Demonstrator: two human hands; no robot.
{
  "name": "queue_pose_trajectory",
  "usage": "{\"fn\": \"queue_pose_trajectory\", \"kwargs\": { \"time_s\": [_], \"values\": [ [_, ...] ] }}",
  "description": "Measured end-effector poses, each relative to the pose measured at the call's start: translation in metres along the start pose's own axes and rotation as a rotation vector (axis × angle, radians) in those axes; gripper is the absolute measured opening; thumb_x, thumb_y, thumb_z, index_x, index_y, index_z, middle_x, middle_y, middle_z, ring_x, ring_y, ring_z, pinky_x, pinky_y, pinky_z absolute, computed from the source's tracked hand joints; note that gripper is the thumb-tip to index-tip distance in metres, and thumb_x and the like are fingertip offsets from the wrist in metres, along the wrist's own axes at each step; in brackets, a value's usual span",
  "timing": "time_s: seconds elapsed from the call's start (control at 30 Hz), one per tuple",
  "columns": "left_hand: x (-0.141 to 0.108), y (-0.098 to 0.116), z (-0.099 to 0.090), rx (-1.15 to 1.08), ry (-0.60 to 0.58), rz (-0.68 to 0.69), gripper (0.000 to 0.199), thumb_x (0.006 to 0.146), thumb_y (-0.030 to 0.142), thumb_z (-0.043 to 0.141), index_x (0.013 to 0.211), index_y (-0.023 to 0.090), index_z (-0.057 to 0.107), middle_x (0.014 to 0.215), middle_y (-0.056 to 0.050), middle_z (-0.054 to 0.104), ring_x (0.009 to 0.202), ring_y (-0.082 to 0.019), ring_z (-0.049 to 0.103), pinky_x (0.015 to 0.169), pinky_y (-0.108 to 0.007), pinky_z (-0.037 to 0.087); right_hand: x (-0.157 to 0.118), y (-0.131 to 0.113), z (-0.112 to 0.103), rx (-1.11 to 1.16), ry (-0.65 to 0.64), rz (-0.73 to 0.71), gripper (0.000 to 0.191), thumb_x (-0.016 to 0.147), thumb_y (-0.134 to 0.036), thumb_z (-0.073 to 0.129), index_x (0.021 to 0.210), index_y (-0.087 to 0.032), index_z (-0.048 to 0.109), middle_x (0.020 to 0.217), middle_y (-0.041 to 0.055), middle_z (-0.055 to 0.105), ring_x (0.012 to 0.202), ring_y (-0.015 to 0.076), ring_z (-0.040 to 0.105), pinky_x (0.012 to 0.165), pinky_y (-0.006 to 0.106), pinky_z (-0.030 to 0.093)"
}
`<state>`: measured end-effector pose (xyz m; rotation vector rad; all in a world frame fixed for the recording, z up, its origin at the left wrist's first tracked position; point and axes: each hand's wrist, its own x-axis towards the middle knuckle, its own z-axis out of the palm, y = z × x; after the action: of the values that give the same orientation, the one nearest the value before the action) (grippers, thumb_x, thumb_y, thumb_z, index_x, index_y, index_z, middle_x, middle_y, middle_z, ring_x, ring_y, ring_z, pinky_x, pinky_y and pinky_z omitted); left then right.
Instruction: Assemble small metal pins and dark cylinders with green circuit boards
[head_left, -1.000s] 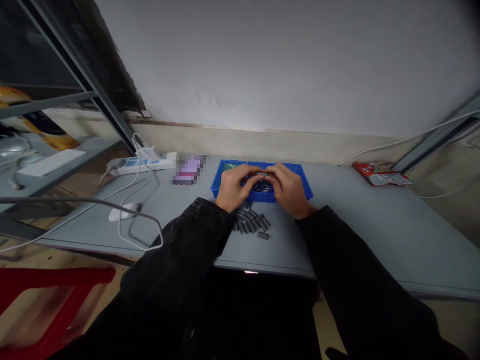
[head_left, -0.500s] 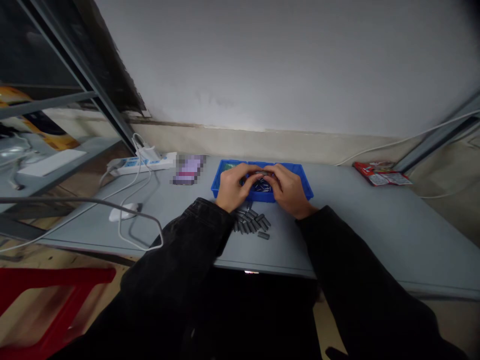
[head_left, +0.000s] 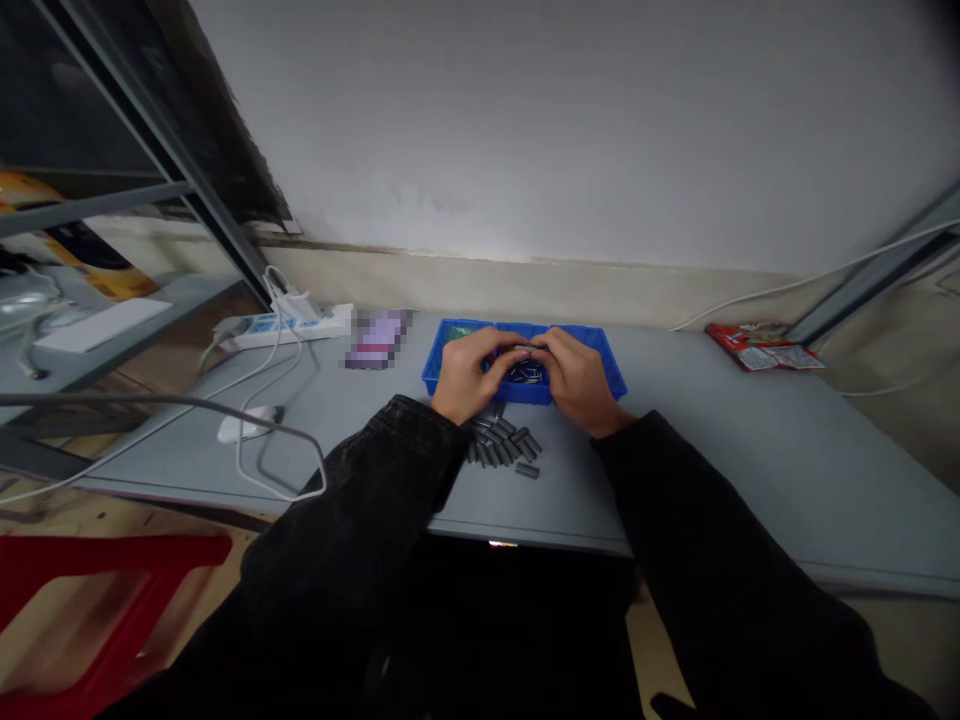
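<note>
left hand (head_left: 472, 370), right hand (head_left: 579, 375) | held piece (head_left: 524, 348) mostly hidden | blue tray (head_left: 525, 394) part-covered

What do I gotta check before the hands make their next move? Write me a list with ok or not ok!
1. Bare left hand and bare right hand above the blue plastic tray: ok.
2. What the fingers pinch: cannot tell, they mostly hide it.
3. Small silvery metal pins inside the tray: ok.
4. Dark grey cylinders all bunched together: not ok, one lies apart, nearer the grey table's front edge.
5. Long whitish cable away from the left hand: ok.
</note>
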<state>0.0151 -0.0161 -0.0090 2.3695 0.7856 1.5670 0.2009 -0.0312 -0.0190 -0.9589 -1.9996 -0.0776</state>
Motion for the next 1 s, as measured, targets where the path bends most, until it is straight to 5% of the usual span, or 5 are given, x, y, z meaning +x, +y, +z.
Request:
{"fn": "queue_pose_trajectory", "kwargs": {
  "time_s": [0.3,0.67,0.87,1.0],
  "values": [
    [0.0003,-0.001,0.0007,0.033,0.031,-0.017,0.014,0.094,0.026,0.064,0.1,0.017,0.072,0.093,-0.005,0.075,0.081,-0.013,0.068,0.076,-0.026,0.054,-0.0012,-0.0007,0.0016,0.014,0.032,0.026,0.02,0.101,-0.033,0.047,0.114,-0.022,0.058,0.097,0.0054,0.067,0.086,0.0195,0.064,0.077,0.034,0.05],
    [0.0001,0.0007,0.0004,0.008,0.002,0.011,0.013,0.094,0.026,0.064,0.099,0.016,0.072,0.093,-0.005,0.075,0.082,-0.013,0.068,0.076,-0.027,0.054,0.0007,-0.0007,0.001,0.023,0.014,0.008,0.023,0.105,-0.032,0.039,0.099,-0.022,0.059,0.089,0.0041,0.065,0.082,0.018,0.062,0.074,0.032,0.048],
    [0.0004,-0.0007,0.0012,0.033,0.039,-0.008,0.012,0.094,0.024,0.064,0.099,0.017,0.072,0.093,-0.004,0.075,0.082,-0.012,0.068,0.077,-0.027,0.055,-0.0017,0.0022,0.0036,0.02,0.027,0.028,0.021,0.102,-0.034,0.047,0.114,-0.022,0.058,0.103,0.0062,0.069,0.088,0.02,0.065,0.079,0.034,0.05],
    [0.0002,-0.0009,0.0008,0.022,0.015,-0.005,0.014,0.094,0.027,0.064,0.1,0.017,0.072,0.094,-0.005,0.075,0.083,-0.013,0.068,0.077,-0.027,0.055,-0.0017,0.0027,0.0043,0.003,0.045,0.048,0.018,0.101,-0.035,0.048,0.108,-0.022,0.059,0.093,0.0047,0.068,0.082,0.0198,0.064,0.074,0.034,0.05]
  ]
}}
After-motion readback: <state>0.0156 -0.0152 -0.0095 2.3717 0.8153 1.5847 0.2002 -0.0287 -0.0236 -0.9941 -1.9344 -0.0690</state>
